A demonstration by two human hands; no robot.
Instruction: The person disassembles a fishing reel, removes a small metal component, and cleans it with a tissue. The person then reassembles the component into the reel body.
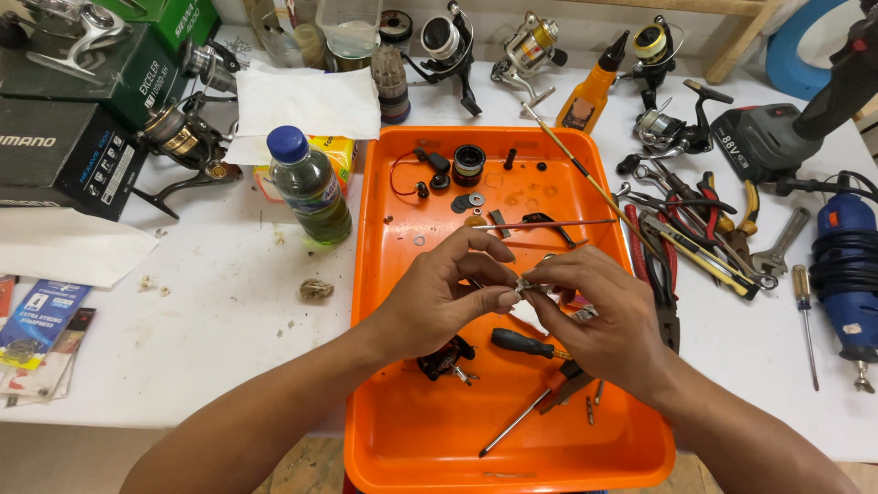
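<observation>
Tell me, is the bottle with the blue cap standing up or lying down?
Standing up. The bottle stands on the white table, its blue cap on top, left of the orange tray.

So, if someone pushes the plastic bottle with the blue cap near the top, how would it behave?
The bottle stands upright and looks tall and narrow, so it would probably tip. It seems mostly full of dark liquid, so likely rather heavy. Lying down, its round body could roll toward the orange tray.

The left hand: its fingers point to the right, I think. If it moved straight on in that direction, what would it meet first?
Almost at once the right hand. The left hand pinches a small metal part at its fingertips, and the right hand's fingertips hold the same part from the other side, above the orange tray. Depth looks equal.
</observation>
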